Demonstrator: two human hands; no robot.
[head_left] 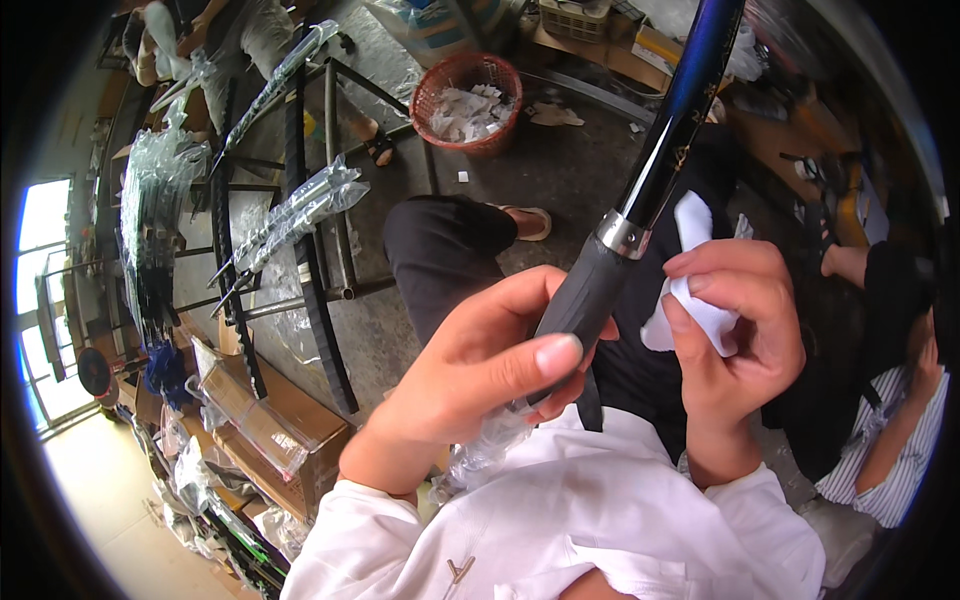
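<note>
1. Two bare hands in front — one left hand (470, 375), one right hand (745, 325).
2. One dark, glossy rod (668, 140), with one black grip (585, 290) and one silver collar (623, 234).
3. One piece of white cloth (712, 318), as far as visible.
4. One red basket (481, 148); many white scraps (468, 112) inside, too jumbled to count.
5. One small white square (463, 177) on the floor near the basket.
6. One pale slatted crate (575, 22).
7. At least three plastic-wrapped bundles (300, 210) at left — separate pieces inside uncountable.
8. One beige slipper (545, 225).
9. At least two dark sandals (380, 148).
10. At least two other people, one in striped clothing (885, 440).
</note>
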